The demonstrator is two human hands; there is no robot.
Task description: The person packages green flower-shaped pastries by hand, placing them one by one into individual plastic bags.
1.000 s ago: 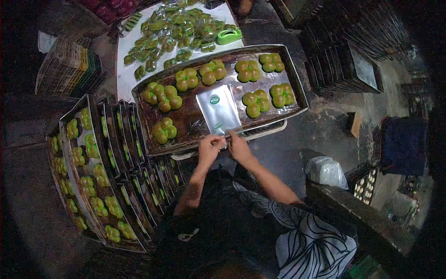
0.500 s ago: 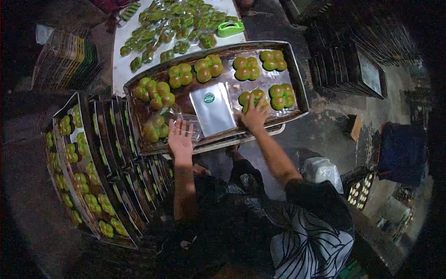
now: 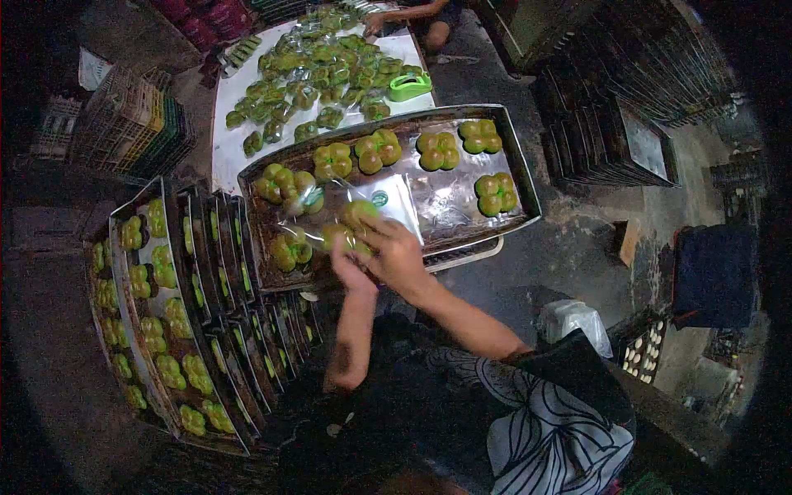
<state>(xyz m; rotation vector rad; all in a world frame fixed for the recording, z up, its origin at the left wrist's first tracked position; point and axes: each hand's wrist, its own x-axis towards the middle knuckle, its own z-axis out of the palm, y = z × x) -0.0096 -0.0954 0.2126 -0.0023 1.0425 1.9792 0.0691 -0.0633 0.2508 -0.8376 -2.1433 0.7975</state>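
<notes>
Over the front of a dark metal tray (image 3: 466,235), my right hand (image 3: 398,254) is closed on a green four-lobed bun (image 3: 356,216). My left hand (image 3: 355,268) is beside it, its fingers around a clear plastic bag (image 3: 318,202) at the bun's lower side. Both hands nearly touch, and the bun's lower part is partly hidden by fingers. Under the bag lies a stack of flat clear bags with a round green label (image 3: 380,198). More bun clusters sit on the tray, including one (image 3: 291,252) left of my hands and one (image 3: 497,194) at the right.
Behind the tray, a white table (image 3: 227,165) bears many bagged buns and a green tape dispenser (image 3: 410,87). A person's arm (image 3: 417,12) reaches over its far end. Racked trays of buns (image 3: 169,330) stand left; stacked trays (image 3: 606,140) stand right.
My right hand has lifted a bun from the tray's right part and brought it left to my left hand and the bag. The view has shifted, and another person's arm now shows.
</notes>
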